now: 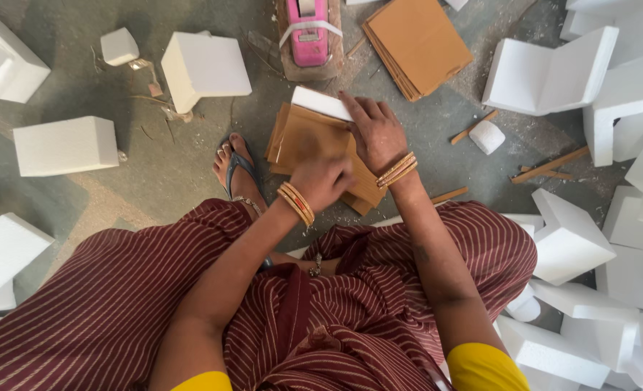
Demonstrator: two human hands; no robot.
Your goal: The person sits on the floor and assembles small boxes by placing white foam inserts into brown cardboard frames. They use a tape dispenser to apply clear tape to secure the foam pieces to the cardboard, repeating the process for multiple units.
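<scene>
Down on the floor (155, 174), the person's right hand (375, 134) lies flat, fingers spread, pressing a white foam block (320, 103) and the brown cardboard (307, 141) under it. Her left hand (325, 181) is curled, grip closed on the near edge of that cardboard, which sits as a loose stack of flat sheets just beyond her knees. Gold bangles ring both wrists. Farther off stands a pink tape dispenser (308, 30), and to its right a second cardboard pile (417, 43). Chunky, matte foam pieces (204, 66) lie scattered left and right, with thin wood sticks (549, 165) to the right.
</scene>
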